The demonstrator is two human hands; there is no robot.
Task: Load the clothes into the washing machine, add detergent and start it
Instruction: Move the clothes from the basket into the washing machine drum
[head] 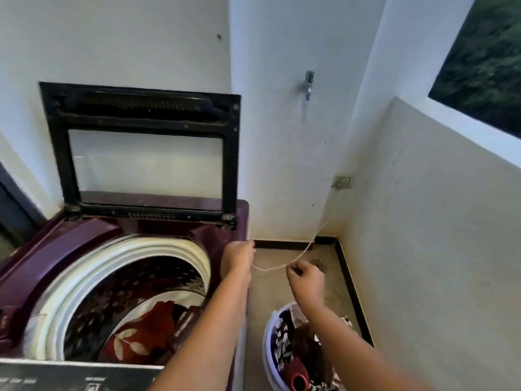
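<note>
Your left hand (239, 258) and right hand (306, 277), mid-frame, are near each other but apart, each pinching a thin pale cord (270, 268) that runs up right to a small wall bracket (342, 182); likely holding it clear of the machine. Maroon top-loading washing machine (70, 238), lower left, has its lid up; red patterned clothes (135, 340) lie in the drum; more wait in the round white plastic basket (267, 351), bottom centre; loading looks unfinished.

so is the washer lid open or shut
Open: the lid stands upright at the back, and the drum below shows clothes inside.
</note>
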